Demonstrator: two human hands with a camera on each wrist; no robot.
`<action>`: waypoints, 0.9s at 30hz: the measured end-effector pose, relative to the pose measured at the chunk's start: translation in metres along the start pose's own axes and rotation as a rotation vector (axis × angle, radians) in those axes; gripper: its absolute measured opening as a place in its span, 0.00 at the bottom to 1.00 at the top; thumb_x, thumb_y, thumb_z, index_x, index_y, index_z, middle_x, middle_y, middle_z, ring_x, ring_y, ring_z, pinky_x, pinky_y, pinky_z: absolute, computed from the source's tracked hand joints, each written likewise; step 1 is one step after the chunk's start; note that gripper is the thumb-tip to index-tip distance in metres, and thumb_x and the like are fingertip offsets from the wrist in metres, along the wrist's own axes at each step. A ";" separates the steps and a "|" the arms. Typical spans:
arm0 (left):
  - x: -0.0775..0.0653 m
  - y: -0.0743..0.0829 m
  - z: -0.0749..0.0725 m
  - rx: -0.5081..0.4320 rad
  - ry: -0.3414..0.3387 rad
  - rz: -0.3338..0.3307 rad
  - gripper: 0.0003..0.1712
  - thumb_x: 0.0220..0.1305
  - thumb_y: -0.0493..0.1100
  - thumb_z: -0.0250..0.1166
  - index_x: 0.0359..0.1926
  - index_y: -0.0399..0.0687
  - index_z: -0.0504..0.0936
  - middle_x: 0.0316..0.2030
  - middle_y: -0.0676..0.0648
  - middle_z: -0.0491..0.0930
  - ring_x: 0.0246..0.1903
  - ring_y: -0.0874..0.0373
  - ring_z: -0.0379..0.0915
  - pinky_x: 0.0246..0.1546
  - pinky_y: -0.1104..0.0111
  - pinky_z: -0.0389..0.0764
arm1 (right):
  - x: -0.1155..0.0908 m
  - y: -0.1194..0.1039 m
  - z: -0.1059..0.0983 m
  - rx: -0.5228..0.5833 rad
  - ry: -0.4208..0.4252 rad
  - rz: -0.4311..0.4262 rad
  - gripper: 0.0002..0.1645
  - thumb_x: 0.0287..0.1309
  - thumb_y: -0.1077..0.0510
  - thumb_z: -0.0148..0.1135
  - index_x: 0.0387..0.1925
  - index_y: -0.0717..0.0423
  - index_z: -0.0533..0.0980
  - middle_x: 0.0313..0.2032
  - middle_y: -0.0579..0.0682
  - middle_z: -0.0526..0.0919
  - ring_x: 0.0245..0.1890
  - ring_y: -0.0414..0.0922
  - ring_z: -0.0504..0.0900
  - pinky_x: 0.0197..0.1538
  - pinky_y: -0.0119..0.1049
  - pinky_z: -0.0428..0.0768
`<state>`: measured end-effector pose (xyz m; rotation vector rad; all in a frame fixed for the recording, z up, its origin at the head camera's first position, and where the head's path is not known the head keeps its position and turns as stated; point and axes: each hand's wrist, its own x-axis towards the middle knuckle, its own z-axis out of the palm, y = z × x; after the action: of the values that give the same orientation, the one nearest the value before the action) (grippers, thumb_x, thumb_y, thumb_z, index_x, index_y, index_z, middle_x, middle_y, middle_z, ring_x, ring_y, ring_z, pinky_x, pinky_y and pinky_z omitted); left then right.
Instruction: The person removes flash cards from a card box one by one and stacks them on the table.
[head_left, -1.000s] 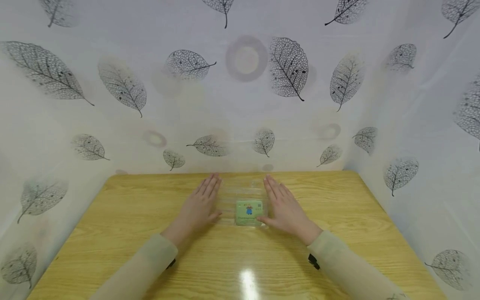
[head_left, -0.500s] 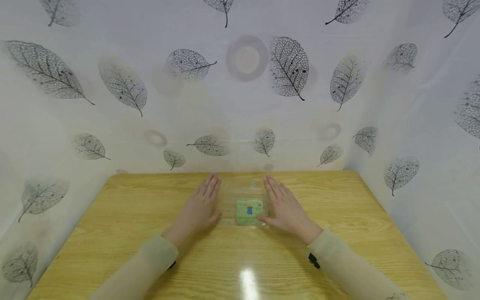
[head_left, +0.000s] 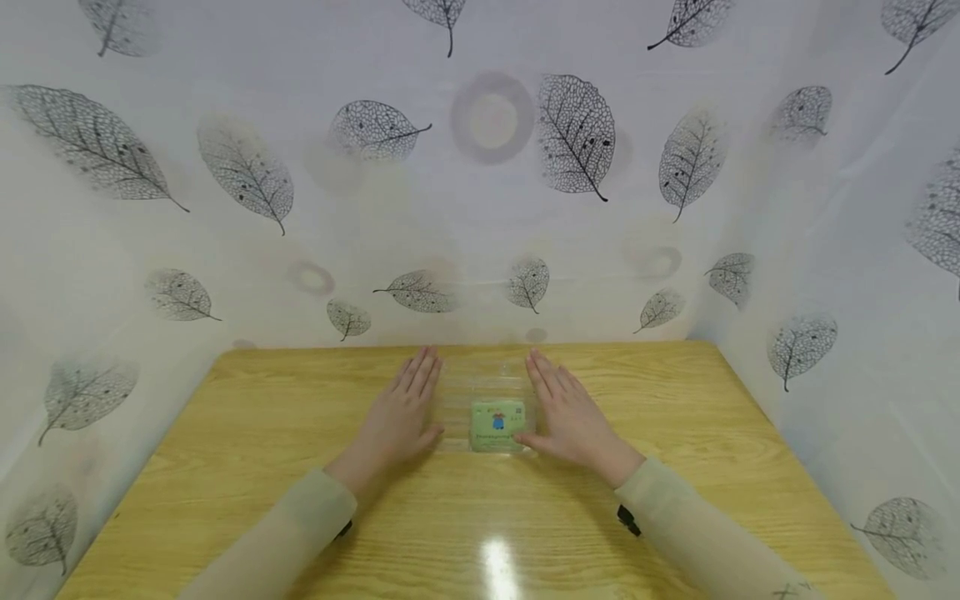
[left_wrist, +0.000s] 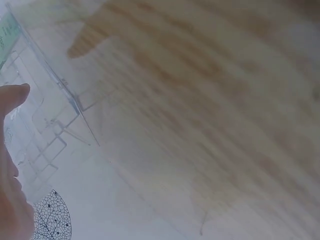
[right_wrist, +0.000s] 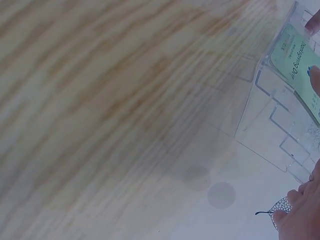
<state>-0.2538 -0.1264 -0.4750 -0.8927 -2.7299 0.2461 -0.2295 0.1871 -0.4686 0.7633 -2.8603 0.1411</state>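
A clear plastic tiered card holder (head_left: 486,383) stands on the wooden table near its back edge. In its front right part sits a stack of green cards (head_left: 497,423), printed with a small figure and "Thanksgiving" lettering. My left hand (head_left: 399,412) lies along the holder's left side, fingers straight and pointing away, thumb toward its front. Along the right side is my right hand (head_left: 573,417), fingers likewise straight, its thumb overlapping the lower right of the green cards. The right wrist view shows the cards (right_wrist: 292,60) upright in the stepped holder (right_wrist: 272,112).
The wood-grain table (head_left: 495,508) reaches back to a pale curtain (head_left: 480,217) printed with dark leaves, which also closes off both sides. A bright light reflection lies on the table in front of the hands.
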 end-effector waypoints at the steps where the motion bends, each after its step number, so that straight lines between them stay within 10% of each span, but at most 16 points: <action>1: 0.001 0.000 0.001 0.002 0.003 0.003 0.60 0.72 0.68 0.61 0.84 0.31 0.46 0.85 0.32 0.41 0.85 0.39 0.40 0.86 0.52 0.50 | 0.000 0.000 0.000 0.001 0.004 -0.003 0.73 0.61 0.26 0.67 0.84 0.67 0.43 0.85 0.63 0.42 0.85 0.60 0.49 0.85 0.58 0.55; 27: -0.006 0.002 -0.007 0.041 0.000 0.008 0.59 0.71 0.68 0.61 0.83 0.32 0.49 0.84 0.33 0.47 0.84 0.40 0.47 0.85 0.53 0.55 | 0.002 -0.003 -0.004 0.000 0.018 -0.030 0.71 0.62 0.27 0.67 0.83 0.70 0.46 0.84 0.65 0.45 0.85 0.61 0.49 0.85 0.59 0.56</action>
<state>-0.2459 -0.1274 -0.4701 -0.8926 -2.7117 0.3019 -0.2292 0.1840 -0.4646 0.8000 -2.8305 0.1432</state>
